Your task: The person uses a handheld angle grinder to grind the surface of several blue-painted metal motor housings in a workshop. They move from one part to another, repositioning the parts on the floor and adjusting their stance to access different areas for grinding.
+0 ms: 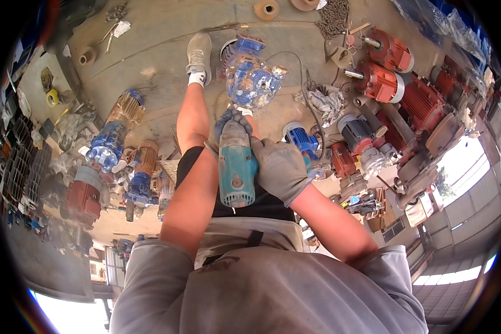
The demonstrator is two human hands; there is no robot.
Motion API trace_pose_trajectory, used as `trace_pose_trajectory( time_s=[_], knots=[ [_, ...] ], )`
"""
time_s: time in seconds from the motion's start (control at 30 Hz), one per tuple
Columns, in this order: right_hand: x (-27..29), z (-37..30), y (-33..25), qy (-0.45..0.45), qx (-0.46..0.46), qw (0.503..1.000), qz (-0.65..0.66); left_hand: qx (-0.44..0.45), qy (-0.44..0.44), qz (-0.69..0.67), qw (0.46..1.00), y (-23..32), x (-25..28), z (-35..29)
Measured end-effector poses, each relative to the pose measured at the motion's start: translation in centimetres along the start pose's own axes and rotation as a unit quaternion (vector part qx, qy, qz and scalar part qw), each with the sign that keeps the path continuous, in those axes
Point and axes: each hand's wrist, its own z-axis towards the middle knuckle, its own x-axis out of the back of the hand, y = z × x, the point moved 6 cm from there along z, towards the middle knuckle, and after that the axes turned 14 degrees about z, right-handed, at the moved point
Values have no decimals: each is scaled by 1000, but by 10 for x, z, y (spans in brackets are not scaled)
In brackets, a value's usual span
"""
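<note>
Room [462, 239]: shed-like workshop, red motors [384, 80] crowding the right side.
Floor [161, 33]: hard, dusty, stained; a loose cable [300, 61] lies close by, best kept clear of the tool.
Blue motor [253, 80]: paint-chipped, on the floor just right of the left shoe [199, 53].
Tool [237, 172]: teal, near end of the motor, working tip hidden; steady two-handed control and light pressure should serve best.
Right grip [284, 170]: gloved, clasping the tool's side.
Left grip [227, 119]: gloved, wrapped about its front.

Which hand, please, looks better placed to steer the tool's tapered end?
Probably the left hand: it is at the tapered end of the tool, nearer the blue machine; the right hand is farther back.
</note>
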Motion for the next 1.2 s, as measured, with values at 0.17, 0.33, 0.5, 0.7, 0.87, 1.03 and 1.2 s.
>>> trace_pose_trajectory(
  time_s=[0.17, 0.33, 0.5, 0.7, 0.87, 1.03, 1.2],
  knots=[
    [-50, -39, 55, 129, 41, 968, 212, 110, 232, 204, 945, 0, -49, -4],
    [-26, -31, 17, 57, -8, 993, 103, 35, 102, 71, 992, 2, -8, -10],
    [-11, -21, 5, 35, -5, 995, 89, 37, 27, 61, 997, 10, -16, -8],
    [-77, -49, 80, 128, -1, 946, 299, 43, 173, 156, 972, -16, -22, -4],
    [-45, -38, 38, 95, -16, 979, 179, 48, 56, 37, 997, -9, -18, -9],
    [-17, -22, 10, 25, -28, 989, 140, 18, -46, -120, 992, -2, -8, -8],
    [-83, -50, 70, 102, 11, 960, 259, 31, 34, 66, 997, -18, -32, -18]
  ],
)
